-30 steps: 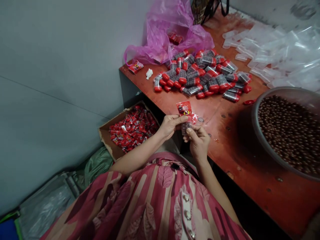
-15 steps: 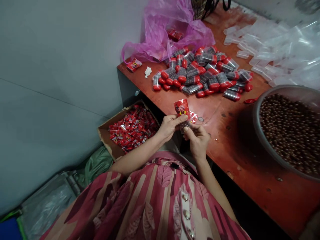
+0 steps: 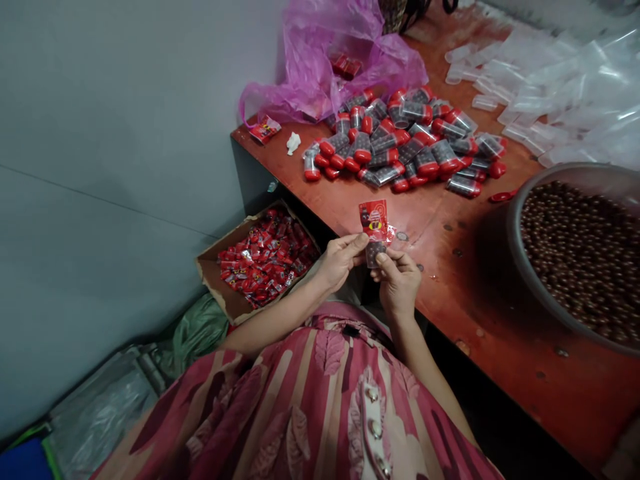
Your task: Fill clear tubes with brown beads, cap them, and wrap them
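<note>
A red printed wrapper (image 3: 373, 217) stands upright over a clear tube of dark beads (image 3: 375, 252), between my two hands. My left hand (image 3: 341, 262) pinches the wrapper's lower left edge where it meets the tube. The fingers of my right hand (image 3: 399, 277) close round the tube's lower right side. Part of another red packet (image 3: 391, 233) shows on the table just behind. Farther back lies a heap of filled tubes with red caps (image 3: 425, 161).
On the orange table (image 3: 500, 267) are a large tub of brown beads (image 3: 515, 233), clear empty tubes (image 3: 530, 100) and a pink plastic bag (image 3: 310, 67). A cardboard box (image 3: 207, 270) of red packets sits below, left of the table edge.
The wrapper has moved slightly right and now sits straighter above the tube. More of the dark-filled tube shows between my hands.
</note>
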Motion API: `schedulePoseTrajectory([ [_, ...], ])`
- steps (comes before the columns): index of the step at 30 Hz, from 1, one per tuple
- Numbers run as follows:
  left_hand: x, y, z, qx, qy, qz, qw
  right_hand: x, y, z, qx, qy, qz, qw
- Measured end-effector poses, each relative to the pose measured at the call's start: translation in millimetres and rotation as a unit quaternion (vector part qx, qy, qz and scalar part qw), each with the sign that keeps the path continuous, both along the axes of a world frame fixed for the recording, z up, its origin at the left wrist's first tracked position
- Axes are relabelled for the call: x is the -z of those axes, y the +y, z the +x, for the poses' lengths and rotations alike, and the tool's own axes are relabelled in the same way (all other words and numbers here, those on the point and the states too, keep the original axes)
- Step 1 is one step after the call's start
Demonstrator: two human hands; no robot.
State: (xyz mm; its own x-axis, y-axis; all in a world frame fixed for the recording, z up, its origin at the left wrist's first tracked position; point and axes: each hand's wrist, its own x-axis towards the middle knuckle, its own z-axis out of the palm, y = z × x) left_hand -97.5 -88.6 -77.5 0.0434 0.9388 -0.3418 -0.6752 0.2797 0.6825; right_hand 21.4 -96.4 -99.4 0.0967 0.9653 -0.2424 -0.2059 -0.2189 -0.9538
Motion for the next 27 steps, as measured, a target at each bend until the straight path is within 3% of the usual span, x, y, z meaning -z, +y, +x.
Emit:
schedulePoseTrajectory([
  [8,2.5,-7.9,13.3,-0.048,0.021,-0.046,0.998,-7.3,-5.9,-6.0,0.051,-0.070,0.063,0.994],
  [18,5.1,-4.6,1.9,-0.056,-0.028,-0.033,0.998,-3.1,-2.5,-3.6,0.014,0.003,-0.007,1.000],
  [22,6.5,-7.6,-0.7,-0.103,0.104,0.000,0.989,-8.2,2.3,-3.9,0.015,0.084,-0.049,0.995],
  [27,6.6,-10.7,-4.1,-0.108,0.292,0.048,0.949,-11.0,3.0,-5.2,0.012,0.103,-0.063,0.993],
])
